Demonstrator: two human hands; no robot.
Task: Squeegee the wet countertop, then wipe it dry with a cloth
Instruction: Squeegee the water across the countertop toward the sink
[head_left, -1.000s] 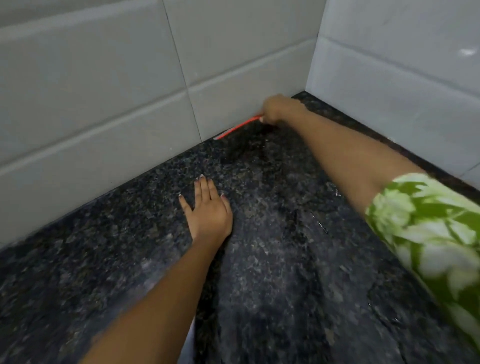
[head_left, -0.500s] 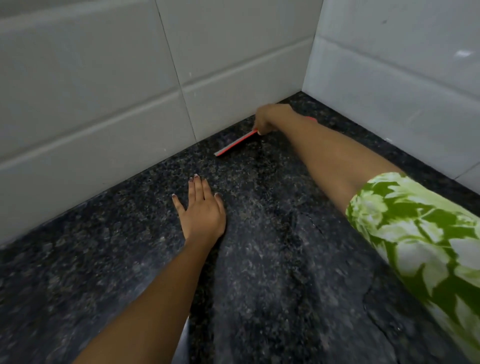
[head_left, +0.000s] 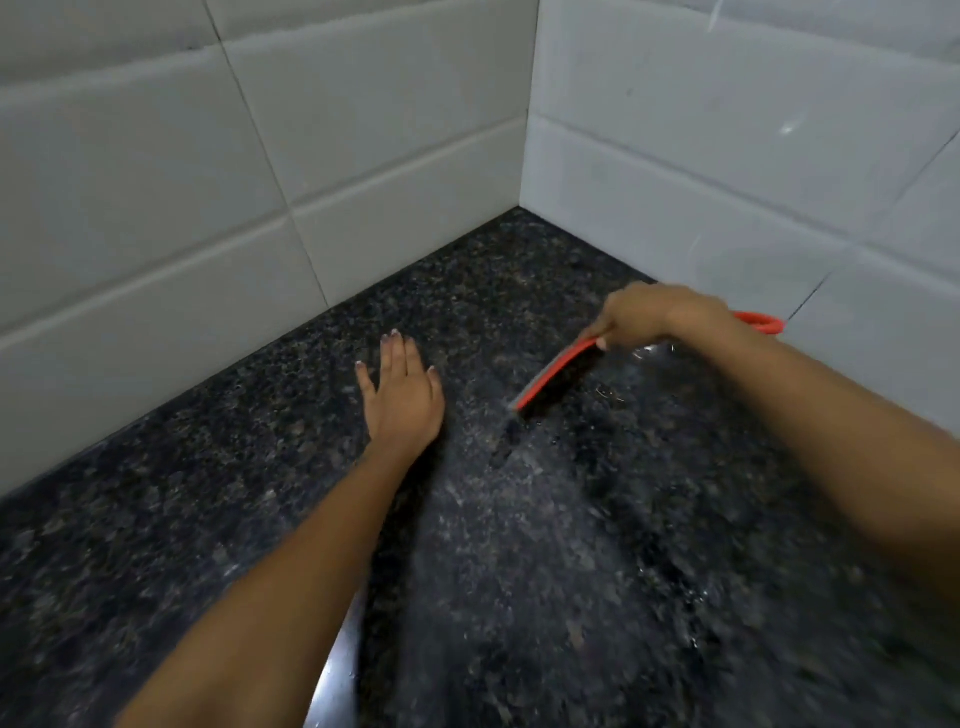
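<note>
A dark speckled granite countertop (head_left: 249, 483) fills the lower view, with a wet, shiny streak down its middle. My right hand (head_left: 649, 317) is shut on a red squeegee (head_left: 556, 376), whose black blade rests on the stone to the right of my left hand. The red handle end sticks out behind my wrist. My left hand (head_left: 402, 395) lies flat on the counter, palm down, fingers together and pointing at the back wall. No cloth is in view.
White tiled walls (head_left: 363, 156) meet in a corner at the back right and close off the counter on two sides. A glossy strip of the counter's front edge (head_left: 332, 691) shows below my left forearm.
My right hand has drawn the squeegee from the foot of the back wall toward me and to the right, across the counter. My left hand has stayed flat in place.
</note>
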